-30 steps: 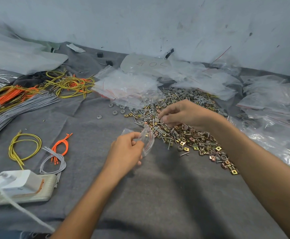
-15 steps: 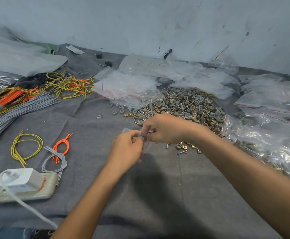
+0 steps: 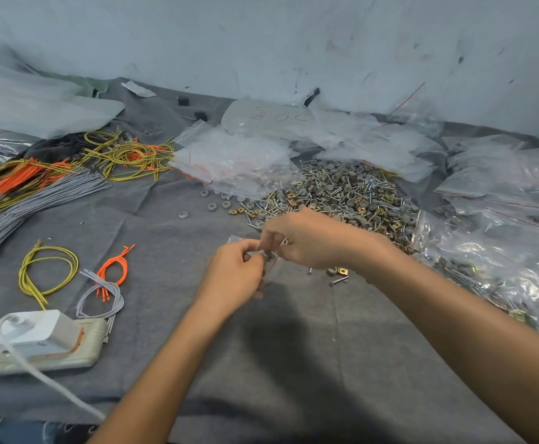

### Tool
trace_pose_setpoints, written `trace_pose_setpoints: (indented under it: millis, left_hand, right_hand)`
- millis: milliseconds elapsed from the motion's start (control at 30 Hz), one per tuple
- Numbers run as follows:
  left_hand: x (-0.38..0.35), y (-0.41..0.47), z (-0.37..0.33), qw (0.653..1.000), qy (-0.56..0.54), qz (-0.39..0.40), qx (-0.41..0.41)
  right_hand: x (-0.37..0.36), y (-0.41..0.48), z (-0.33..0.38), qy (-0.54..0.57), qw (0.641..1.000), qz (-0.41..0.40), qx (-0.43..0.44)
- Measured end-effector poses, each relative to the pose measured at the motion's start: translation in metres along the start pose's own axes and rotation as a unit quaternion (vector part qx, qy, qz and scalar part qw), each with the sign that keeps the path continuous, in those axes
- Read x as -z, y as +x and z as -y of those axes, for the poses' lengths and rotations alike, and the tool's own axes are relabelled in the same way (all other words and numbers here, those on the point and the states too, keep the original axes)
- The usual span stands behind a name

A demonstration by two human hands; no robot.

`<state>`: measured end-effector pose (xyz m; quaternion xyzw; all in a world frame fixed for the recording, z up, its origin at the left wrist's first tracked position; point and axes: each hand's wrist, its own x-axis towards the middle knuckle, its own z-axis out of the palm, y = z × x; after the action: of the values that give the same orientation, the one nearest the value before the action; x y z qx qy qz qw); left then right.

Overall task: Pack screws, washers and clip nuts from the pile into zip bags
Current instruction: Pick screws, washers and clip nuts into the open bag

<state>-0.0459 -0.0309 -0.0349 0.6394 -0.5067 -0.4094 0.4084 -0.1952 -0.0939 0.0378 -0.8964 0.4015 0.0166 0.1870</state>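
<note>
Grey cloth-covered desk (image 3: 294, 363) against scuffed pale wall. Left hand (image 3: 234, 277) pinches small clear zip bag (image 3: 273, 269) at desk middle; right hand (image 3: 306, 240) grip closed on hardware at bag mouth. Loading step, judging. Next: release, return to mixed pile of screws, grey washers, brass clip nuts (image 3: 351, 197) toward far edge.

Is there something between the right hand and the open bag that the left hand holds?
Nothing visible. The right hand already meets the left hand at the mouth of the small bag; the pile lies behind them.
</note>
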Motion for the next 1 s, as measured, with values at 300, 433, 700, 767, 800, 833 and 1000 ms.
trace_pose_setpoints:
  millis: [300, 433, 700, 767, 800, 833, 1000]
  left_hand:
    - [-0.001, 0.002, -0.002, 1.0, 0.013, 0.01, -0.007]
    - [0.0, 0.002, -0.007, 0.997, 0.073, 0.003, -0.018]
    - [-0.001, 0.001, -0.021, 0.982, 0.158, -0.071, -0.069]
    - [0.01, 0.001, -0.024, 0.979, 0.152, -0.102, -0.087]
    - [0.017, 0.001, -0.027, 0.977, 0.149, -0.118, -0.096]
    - [0.025, 0.0, -0.031, 0.975, 0.146, -0.132, -0.104]
    - [0.065, 0.0, -0.054, 0.962, 0.14, -0.194, -0.129]
  right_hand:
    - [-0.01, -0.014, 0.005, -0.151, 0.985, 0.012, 0.078]
    - [-0.016, -0.022, -0.002, -0.172, 0.979, -0.045, 0.103]
    - [-0.002, -0.046, -0.023, 0.112, 0.978, -0.171, 0.044]
    - [0.007, -0.052, -0.038, 0.184, 0.961, -0.206, -0.01]
    - [0.01, -0.055, -0.047, 0.199, 0.957, -0.21, -0.033]
    - [0.01, -0.057, -0.058, 0.197, 0.957, -0.205, -0.053]
    - [-0.01, -0.055, -0.089, 0.077, 0.985, -0.103, -0.112]
